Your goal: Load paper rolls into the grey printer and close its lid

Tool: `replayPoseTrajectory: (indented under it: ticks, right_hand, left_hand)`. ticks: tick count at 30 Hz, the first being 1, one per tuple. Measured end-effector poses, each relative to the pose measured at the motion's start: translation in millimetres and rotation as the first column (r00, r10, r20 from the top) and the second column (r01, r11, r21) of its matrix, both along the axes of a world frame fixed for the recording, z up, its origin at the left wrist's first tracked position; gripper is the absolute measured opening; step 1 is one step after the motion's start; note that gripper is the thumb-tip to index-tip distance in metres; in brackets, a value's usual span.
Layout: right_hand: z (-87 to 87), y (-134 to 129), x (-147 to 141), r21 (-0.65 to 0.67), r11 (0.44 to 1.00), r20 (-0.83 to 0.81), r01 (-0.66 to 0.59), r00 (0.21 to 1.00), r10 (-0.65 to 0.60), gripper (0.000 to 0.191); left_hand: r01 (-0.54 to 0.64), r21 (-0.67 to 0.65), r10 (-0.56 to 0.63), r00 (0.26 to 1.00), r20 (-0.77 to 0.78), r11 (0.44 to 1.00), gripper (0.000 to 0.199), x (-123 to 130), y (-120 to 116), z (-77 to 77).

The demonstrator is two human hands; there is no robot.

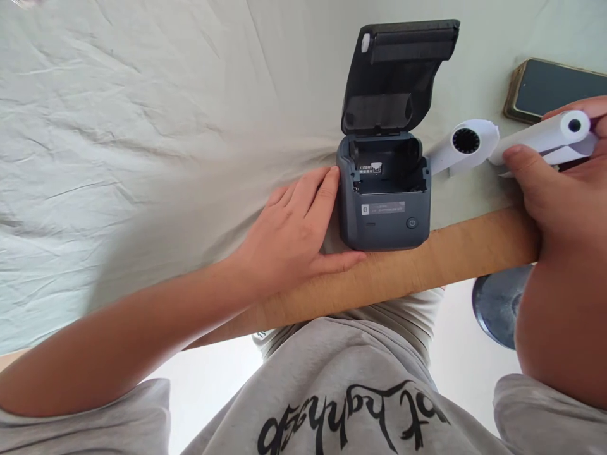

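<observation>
A dark grey label printer stands at the table's front edge with its black lid raised and its inner compartment exposed. My left hand lies flat against the printer's left side, fingers stretched, the thumb along the front base; it holds nothing. To the right of the printer lies a white paper roll with a black core end. My right hand grips a thinner white paper roll, thumb on its near side, beside the first roll. Part of that hand is cut off by the frame edge.
A phone in a brown case lies behind my right hand. A wrinkled pale cloth covers the table up to its bare wooden front edge. Below the edge on the right is a dark round object.
</observation>
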State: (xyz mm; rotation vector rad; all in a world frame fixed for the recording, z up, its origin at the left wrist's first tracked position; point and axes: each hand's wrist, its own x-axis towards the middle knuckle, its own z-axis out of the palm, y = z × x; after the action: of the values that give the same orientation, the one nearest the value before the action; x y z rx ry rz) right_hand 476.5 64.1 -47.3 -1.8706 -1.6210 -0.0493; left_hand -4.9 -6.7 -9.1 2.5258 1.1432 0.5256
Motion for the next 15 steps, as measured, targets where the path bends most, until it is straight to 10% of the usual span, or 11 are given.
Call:
replayPoseTrajectory:
  ticks: [4,15]
  right_hand:
    - [5.7,7.8,-19.3,0.106,0.980,-0.097,0.170,0.982,-0.160,0.077]
    - [-22.7,17.0,13.0,0.252,0.968,-0.191,-0.001,0.980,0.050,0.076]
  left_hand:
    - [-0.035,-0.036,0.034,0.999,-0.021,0.999,0.126,-1.0,-0.1,-0.6]
    - [-0.017,-0.028,0.017,1.000,-0.022,0.999,0.124,0.4,0.0,0.9]
